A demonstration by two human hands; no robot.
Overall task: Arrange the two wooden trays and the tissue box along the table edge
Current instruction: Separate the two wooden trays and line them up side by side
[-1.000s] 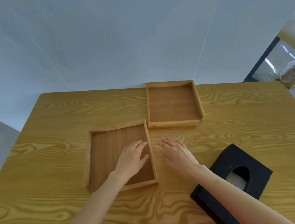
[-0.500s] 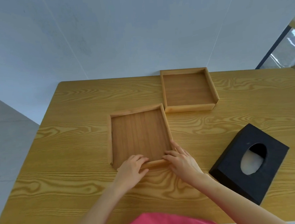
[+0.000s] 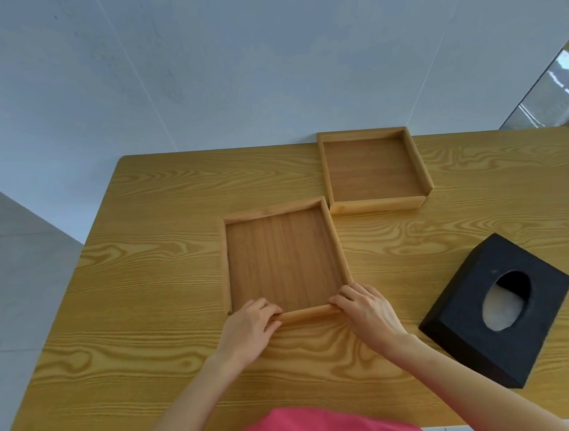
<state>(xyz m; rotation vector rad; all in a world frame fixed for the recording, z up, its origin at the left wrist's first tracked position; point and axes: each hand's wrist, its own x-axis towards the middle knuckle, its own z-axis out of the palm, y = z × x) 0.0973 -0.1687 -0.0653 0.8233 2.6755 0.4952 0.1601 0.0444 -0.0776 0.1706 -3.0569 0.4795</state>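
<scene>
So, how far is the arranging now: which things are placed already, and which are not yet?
Done, apparently: the far tray sits square against the table's far edge. In hand: the left hand and right hand grip the near rim of the near tray, which lies mid-table, slightly askew. Left: the tissue box sits untouched and angled at the right.

Plain indoor room, type unclear: wood-grain table [image 3: 180, 293], bare white wall [image 3: 228, 65], grey tiled floor [image 3: 16, 273], glass panel [image 3: 554, 95] at right.
</scene>
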